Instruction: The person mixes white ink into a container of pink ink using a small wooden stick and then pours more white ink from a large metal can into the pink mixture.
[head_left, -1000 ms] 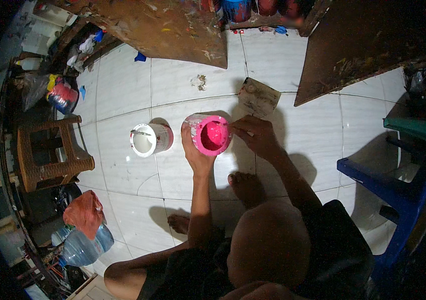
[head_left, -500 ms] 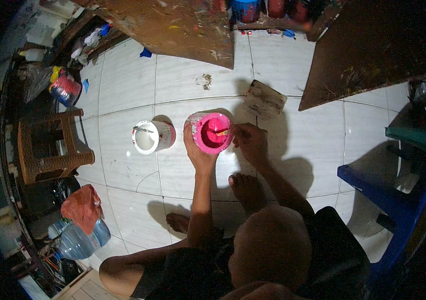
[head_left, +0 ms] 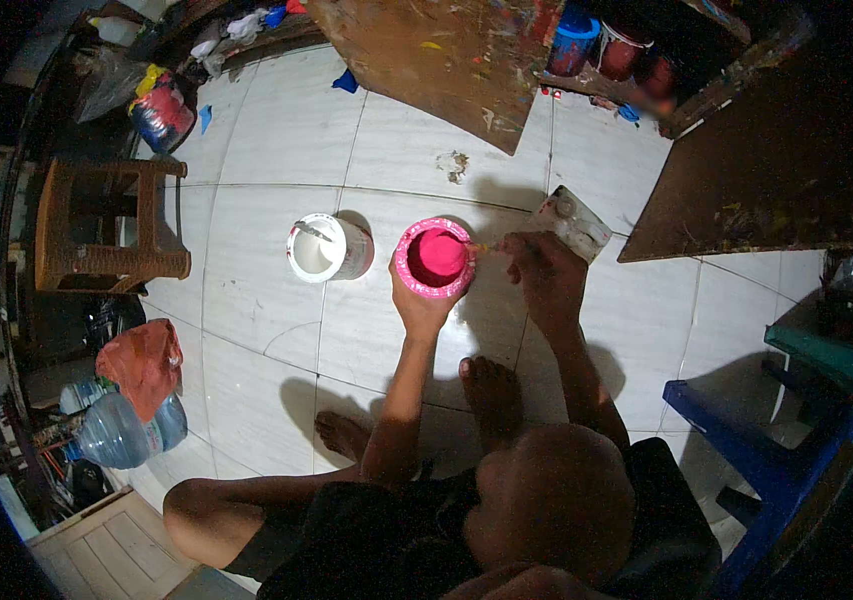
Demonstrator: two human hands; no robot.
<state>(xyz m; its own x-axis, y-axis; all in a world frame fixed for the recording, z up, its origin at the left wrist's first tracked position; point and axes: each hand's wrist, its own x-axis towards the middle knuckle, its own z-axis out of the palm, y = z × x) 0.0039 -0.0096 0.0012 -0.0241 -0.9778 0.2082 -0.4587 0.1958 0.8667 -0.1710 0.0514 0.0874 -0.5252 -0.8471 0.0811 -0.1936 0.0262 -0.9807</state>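
Note:
A small can of bright pink paint (head_left: pixel 435 292) stands upright in front of me, its rim smeared with pink and white. My left hand (head_left: pixel 424 312) is wrapped round its near side. My right hand (head_left: pixel 546 275) pinches a thin yellowish-brown stick (head_left: pixel 487 247), whose far end reaches the can's right rim; I cannot make out its exact kind. Left of it is a white paint can (head_left: pixel 357 250) with pale paint inside and a flat, stained tool (head_left: pixel 314 231) across its rim. Beyond my right hand lies a paint-stained flat square piece (head_left: pixel 574 222) on the tiles.
A brown woven-pattern stool (head_left: pixel 116 268) lies at the left, near a large water bottle (head_left: pixel 121 432) and a reddish bag (head_left: pixel 141 365). Paint-stained brown boards (head_left: pixel 446 65) stand ahead, with paint buckets (head_left: pixel 573 45) behind. A blue stool (head_left: pixel 746 440) is at the right.
My right hand has moved right, away from the pink can, drawing the stick from inside out toward the rim. My left hand keeps holding the can. The whole view has shifted and turned slightly.

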